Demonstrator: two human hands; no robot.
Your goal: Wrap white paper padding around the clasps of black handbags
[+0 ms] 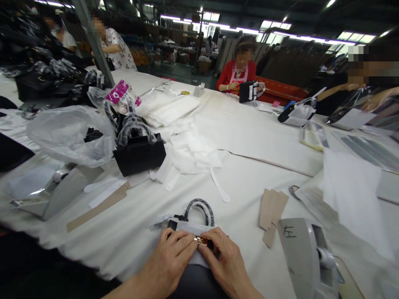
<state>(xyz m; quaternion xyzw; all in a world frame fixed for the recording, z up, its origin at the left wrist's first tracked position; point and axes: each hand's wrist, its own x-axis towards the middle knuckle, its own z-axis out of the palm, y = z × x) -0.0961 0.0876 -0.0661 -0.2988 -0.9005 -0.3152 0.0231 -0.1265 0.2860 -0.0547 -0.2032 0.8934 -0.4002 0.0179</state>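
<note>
A small black handbag [202, 282] is in front of me at the bottom middle, its rounded handles [199, 204] wrapped in clear film. White tissue [191, 226] lies across its upper part. Between my hands shows a gold-coloured metal clasp [201, 240]. My left hand [171, 257] is closed on the bag's top part, fingertips at the clasp's left end. From the other side, my right hand [226, 259] pinches the clasp's right end between thumb and fingers. The fingers hide part of the clasp and the bag's top edge.
Another black handbag [140, 153] stands left, beside a clear plastic bag [71, 133]. Tape dispensers sit at left [73, 191] and right [297, 257]. Brown card strips [272, 211] and white sheets [196, 145] lie on the cloth-covered table [249, 178]. Co-workers are across it.
</note>
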